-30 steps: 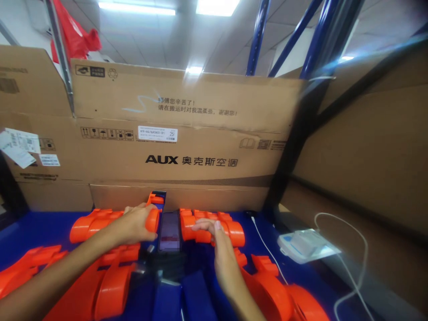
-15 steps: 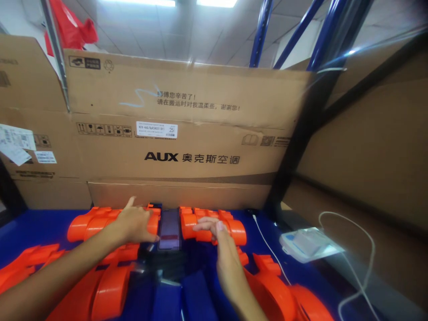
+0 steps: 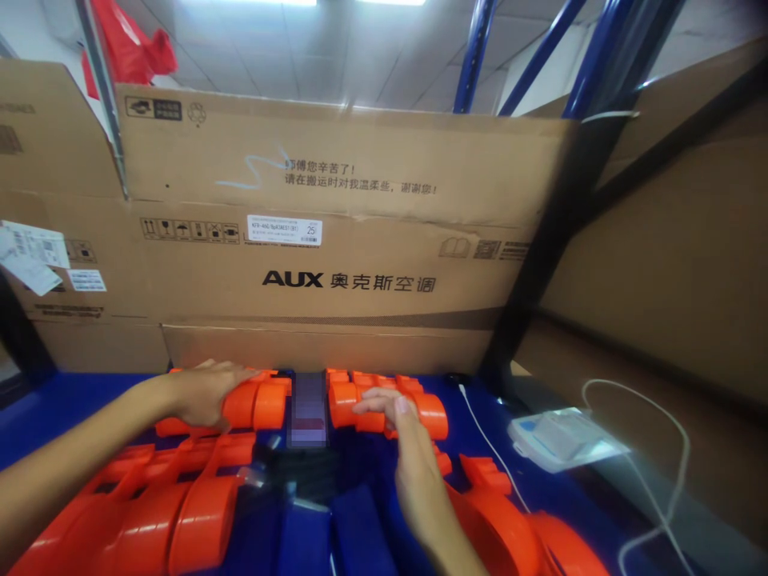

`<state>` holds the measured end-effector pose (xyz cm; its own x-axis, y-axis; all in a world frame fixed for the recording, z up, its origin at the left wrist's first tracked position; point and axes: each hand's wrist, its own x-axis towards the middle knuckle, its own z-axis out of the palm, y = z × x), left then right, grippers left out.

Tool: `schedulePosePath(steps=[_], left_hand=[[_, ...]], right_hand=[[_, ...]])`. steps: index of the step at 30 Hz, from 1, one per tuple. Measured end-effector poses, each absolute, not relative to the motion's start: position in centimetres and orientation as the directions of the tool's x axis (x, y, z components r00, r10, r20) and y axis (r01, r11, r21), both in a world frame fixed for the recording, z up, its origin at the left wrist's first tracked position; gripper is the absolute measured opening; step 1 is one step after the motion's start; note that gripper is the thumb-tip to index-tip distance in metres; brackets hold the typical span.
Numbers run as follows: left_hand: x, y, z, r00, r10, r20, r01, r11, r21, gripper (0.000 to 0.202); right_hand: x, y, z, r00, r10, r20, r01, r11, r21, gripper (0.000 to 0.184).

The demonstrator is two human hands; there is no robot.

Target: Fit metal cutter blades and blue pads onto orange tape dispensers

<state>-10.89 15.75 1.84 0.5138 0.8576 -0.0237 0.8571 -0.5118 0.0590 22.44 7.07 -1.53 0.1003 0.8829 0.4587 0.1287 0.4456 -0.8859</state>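
Observation:
Rows of bright orange curved plastic pieces lie on a blue surface. My left hand (image 3: 207, 392) lies over the back-left row (image 3: 270, 406), its fingers stretched along the top and its thumb hanging apart at the front. My right hand (image 3: 405, 428) is open in front of the back-right row (image 3: 432, 414), fingers extended across it; whether they touch it I cannot tell. Between these two rows stands a dark phone-like slab (image 3: 308, 412), its face blurred. Closer to me are a front-left row (image 3: 201, 524) and a front-right orange group (image 3: 498, 516), partly behind my right forearm.
A large cardboard panel (image 3: 336, 248) closes off the back. Dark blue blocks (image 3: 303, 536) and a black bundle (image 3: 306, 472) sit in the middle. At right are a clear plastic case (image 3: 561, 440), a white cable (image 3: 486, 436) and a dark metal post (image 3: 534, 256).
My left hand has shifted left, away from the slab, with its fingers now pointing right along the orange row. My right hand keeps nearly the same pose. The view has moved slightly.

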Motion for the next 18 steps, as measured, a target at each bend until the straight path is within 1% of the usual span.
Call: schedulePosePath(steps=[3, 6, 12, 15, 18], left_hand=[[-11.5, 15.8, 1.2, 0.530, 0.847, -0.044, 0.846, -0.523, 0.102, 0.087], [-11.5, 15.9, 0.3, 0.522, 0.852, -0.036, 0.849, -0.515, 0.118, 0.086], [-11.7, 15.3, 0.3, 0.511, 0.859, 0.023, 0.849, -0.509, 0.141, 0.098], [-11.7, 14.9, 1.2, 0.529, 0.844, 0.083, 0.829, -0.535, 0.163, 0.097], [-11.4, 14.5, 2.4, 0.539, 0.830, 0.143, 0.807, -0.558, 0.193, 0.093]], right_hand=[[22.5, 7.1, -1.4, 0.098, 0.882, 0.462, 0.126, 0.449, -0.884, 0.061], [22.5, 7.2, -1.2, 0.109, 0.879, 0.465, 0.150, 0.448, -0.881, 0.062], [22.5, 7.4, -1.2, 0.126, 0.878, 0.462, 0.166, 0.440, -0.882, 0.062], [22.5, 7.4, -1.2, 0.127, 0.876, 0.465, 0.172, 0.443, -0.880, 0.063], [22.6, 7.4, -1.2, 0.131, 0.871, 0.473, 0.184, 0.447, -0.875, 0.062]])
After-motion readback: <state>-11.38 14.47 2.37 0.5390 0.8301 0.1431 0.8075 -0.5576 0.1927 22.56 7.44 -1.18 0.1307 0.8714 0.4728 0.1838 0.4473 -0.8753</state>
